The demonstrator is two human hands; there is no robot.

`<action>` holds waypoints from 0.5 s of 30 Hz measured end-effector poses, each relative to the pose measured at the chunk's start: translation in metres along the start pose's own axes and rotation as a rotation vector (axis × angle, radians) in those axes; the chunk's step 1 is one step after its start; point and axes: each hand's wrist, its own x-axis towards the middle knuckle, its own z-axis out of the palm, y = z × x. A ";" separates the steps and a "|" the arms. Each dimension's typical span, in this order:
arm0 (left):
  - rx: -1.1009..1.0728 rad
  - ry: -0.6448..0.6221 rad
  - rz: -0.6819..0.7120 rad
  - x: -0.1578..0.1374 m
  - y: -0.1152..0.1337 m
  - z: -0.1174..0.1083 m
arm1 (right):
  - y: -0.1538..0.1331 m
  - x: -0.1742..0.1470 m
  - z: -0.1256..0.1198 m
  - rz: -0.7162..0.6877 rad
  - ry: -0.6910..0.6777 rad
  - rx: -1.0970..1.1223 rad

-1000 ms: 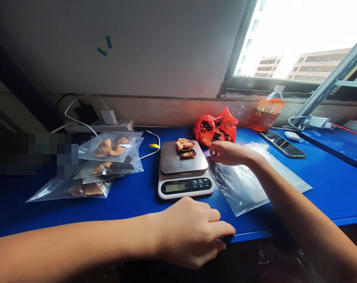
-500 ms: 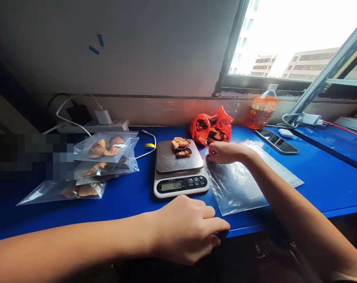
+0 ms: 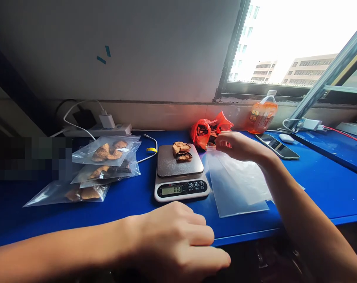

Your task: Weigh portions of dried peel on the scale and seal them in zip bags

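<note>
One clear bag (image 3: 240,179) | right hand (image 3: 234,145): pinching its edge | left hand (image 3: 178,241): half-open, released

Both hands (image 3: 178,241) are bare, with slender wrists (image 3: 132,236) and smooth, uncovered forearms (image 3: 72,249).

Beyond the grip (image 3: 233,145) stands a dim grey wall (image 3: 154,55); above and right of the grip, a dark-framed window (image 3: 299,35) glares with daylight; below the grip spreads a blue tabletop (image 3: 316,196)
</note>
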 end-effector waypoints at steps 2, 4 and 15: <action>-0.040 0.165 -0.022 -0.010 -0.003 -0.017 | -0.017 -0.005 -0.005 -0.150 0.070 0.117; -0.045 0.347 -0.127 -0.022 -0.010 -0.029 | -0.042 -0.007 0.001 -0.339 0.105 0.212; -0.532 0.497 -0.947 -0.027 -0.025 -0.029 | -0.103 -0.002 0.066 -0.447 0.528 0.192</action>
